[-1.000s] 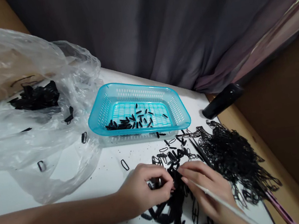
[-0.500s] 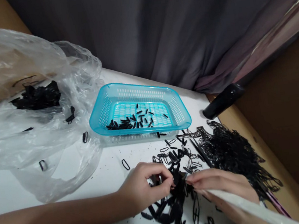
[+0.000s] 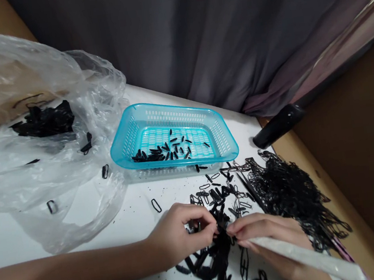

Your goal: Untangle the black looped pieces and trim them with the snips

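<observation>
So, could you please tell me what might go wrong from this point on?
Both hands, left hand and right hand, pinch small black pieces over a scattered heap, so a piece could slip and get lost among the loose ones. The tangled black mesh pile lies close to the table edge and might slide off. The white stick under the right hand could sweep pieces aside.

Free: bare white table (image 3: 139,221) ahead-left of the hands | Blocked: turquoise basket (image 3: 224,146) ahead, plastic bag (image 3: 59,195) left, black tangle (image 3: 292,194) right
</observation>
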Available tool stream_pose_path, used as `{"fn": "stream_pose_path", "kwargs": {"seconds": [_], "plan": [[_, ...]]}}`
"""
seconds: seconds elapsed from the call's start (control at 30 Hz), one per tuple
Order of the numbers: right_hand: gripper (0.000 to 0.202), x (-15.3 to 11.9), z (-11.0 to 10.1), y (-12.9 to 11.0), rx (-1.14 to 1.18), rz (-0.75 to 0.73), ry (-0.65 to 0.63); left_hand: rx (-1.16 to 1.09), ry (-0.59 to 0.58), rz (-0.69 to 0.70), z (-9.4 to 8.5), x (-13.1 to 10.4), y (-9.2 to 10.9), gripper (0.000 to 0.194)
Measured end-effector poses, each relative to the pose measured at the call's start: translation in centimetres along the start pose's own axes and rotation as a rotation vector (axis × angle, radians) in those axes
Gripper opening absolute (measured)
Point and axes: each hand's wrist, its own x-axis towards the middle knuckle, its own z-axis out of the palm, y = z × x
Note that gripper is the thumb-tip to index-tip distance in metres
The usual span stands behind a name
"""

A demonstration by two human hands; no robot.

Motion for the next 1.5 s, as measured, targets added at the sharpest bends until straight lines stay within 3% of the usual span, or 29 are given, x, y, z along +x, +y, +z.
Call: {"fn": "stream_pose_path", "kwargs": {"seconds": [0.23, 0.43, 0.6, 0.8, 1.33, 1.5], "plan": [[0.023, -0.1, 0.0, 0.2, -0.066, 0.008, -0.055, 0.009, -0.008, 0.014, 0.1, -0.1, -0.2, 0.018], [0.026, -0.2, -0.2, 1.1, -0.179, 0.050, 0.049, 0.070, -0.015, 0.285, 0.4, -0.2, -0.8, 0.015], [0.033, -0.7, -0.5, 0.6, 0.007, 0.109, 0.134, 0.063, 0.018, 0.238, 0.4, -0.3, -0.5, 0.018], [0.028, -0.3, -0.2, -0.4, 0.159, 0.123, 0.019, 0.084, 0.038, 0.224, 0.5, -0.2, -0.3, 0.016], [0.027, -0.5, 0.4, 0.4, -0.047, 0.063, -0.074, 0.063, -0.001, 0.195, 0.3, -0.3, -0.4, 0.020], [0.024, -0.4, 0.6, 0.2, -0.118, 0.024, -0.031, 0.059, 0.003, 0.201, 0.2, -0.3, -0.2, 0.019]]}}
